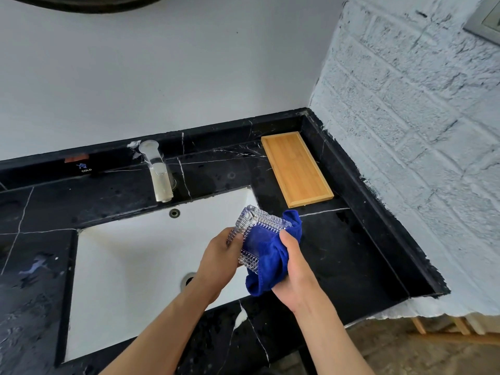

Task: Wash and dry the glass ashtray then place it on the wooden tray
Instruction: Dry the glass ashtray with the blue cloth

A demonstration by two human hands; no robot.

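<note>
ashtray gripped by left hand over sink; cloth pressed to it w/ right hand, clamped.

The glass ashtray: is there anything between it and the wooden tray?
Nothing visible. The ribbed clear glass ashtray is held above the white sink's right edge; only bare black marble counter separates it from the rectangular wooden tray.

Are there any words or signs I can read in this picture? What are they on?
"COLD": white letters on the black ledge behind the sink, left of the tap.
A blue sign sits just above that word; too small to read.
An orange patch beside it: nothing readable.
Nothing else has writing.
</note>
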